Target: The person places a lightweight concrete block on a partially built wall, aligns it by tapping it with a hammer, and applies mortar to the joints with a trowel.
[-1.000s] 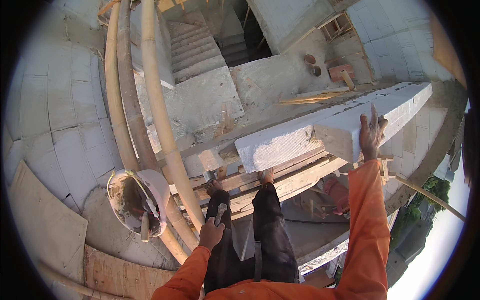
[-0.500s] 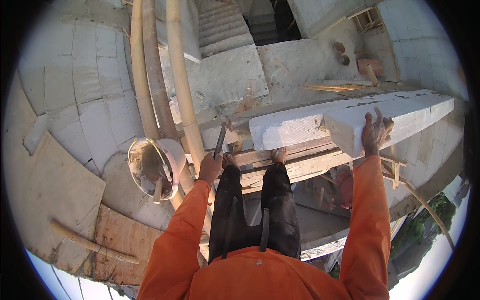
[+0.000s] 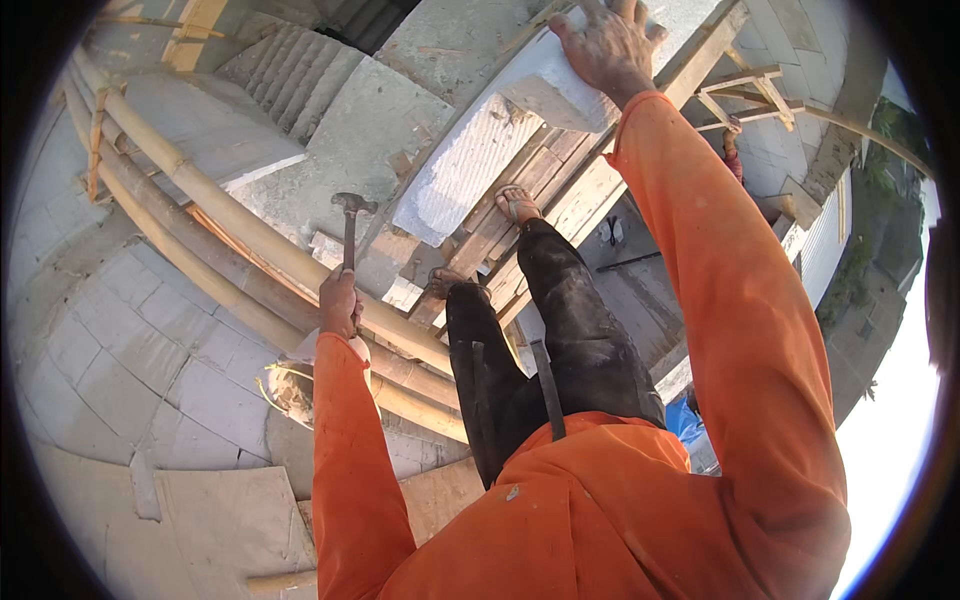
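Note:
My left hand (image 3: pixel 341 302) is closed round the dark handle of a hammer (image 3: pixel 349 240), its metal head pointing away from me. Beyond my bare feet, my right hand (image 3: pixel 605 48) lies on a white lightweight block (image 3: pixel 560 95), its fingers spread over the top. A second long white block (image 3: pixel 465 175) with a ridged face is beside it, nearer my left. The right hand hides part of the upper block, and the far ends of both blocks are partly out of view.
I stand on wooden planks (image 3: pixel 580 235) with a drop beside them. Bamboo poles (image 3: pixel 240 235) run past on my left, partly hiding a bucket (image 3: pixel 290 392). Concrete stairs (image 3: pixel 300 85) lie at the far left. Another person's hand (image 3: pixel 733 124) grips timber at the right.
My view has turned, and the blocks now slant toward the top. My right arm reaches farther out, its hand still on the block. The hammer stays in my left hand.

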### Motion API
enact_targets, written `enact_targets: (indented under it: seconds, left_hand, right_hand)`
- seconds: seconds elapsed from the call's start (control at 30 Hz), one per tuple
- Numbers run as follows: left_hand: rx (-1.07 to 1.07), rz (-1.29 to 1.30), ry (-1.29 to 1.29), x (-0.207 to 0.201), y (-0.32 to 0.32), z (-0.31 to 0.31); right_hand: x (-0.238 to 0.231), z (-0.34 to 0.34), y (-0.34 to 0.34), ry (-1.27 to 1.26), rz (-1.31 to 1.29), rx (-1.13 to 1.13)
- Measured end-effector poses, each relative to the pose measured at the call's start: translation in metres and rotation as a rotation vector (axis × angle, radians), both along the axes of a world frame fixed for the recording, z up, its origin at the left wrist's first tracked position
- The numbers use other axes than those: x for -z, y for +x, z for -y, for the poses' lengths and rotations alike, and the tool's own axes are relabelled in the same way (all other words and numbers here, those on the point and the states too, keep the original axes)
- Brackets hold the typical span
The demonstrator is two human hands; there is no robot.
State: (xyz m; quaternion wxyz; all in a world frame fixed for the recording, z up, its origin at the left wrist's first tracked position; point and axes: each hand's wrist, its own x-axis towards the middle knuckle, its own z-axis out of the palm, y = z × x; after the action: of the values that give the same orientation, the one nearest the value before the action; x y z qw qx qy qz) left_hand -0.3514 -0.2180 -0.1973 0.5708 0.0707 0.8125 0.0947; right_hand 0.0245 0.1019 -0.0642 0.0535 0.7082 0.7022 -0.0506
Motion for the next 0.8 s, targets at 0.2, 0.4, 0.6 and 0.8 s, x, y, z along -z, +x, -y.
enact_targets:
  seconds: [0.2, 0.4, 0.6, 0.8]
  left_hand:
    - [0.086, 0.03, -0.143, 0.0, -0.007, -0.032]
    - [0.157, 0.086, -0.212, 0.026, 0.015, -0.056]
    - [0.259, 0.053, -0.212, 0.024, 0.032, -0.064]
    - [0.308, 0.07, -0.145, 0.024, 0.03, -0.066]
  right_hand:
    - [-0.011, 0.01, 0.01, 0.128, -0.319, -0.035]
    - [-0.015, 0.022, 0.025, 0.199, -0.414, 0.005]
    - [-0.014, 0.025, 0.034, 0.149, -0.439, 0.022]
    - [-0.015, 0.032, 0.044, 0.081, -0.235, 0.083]
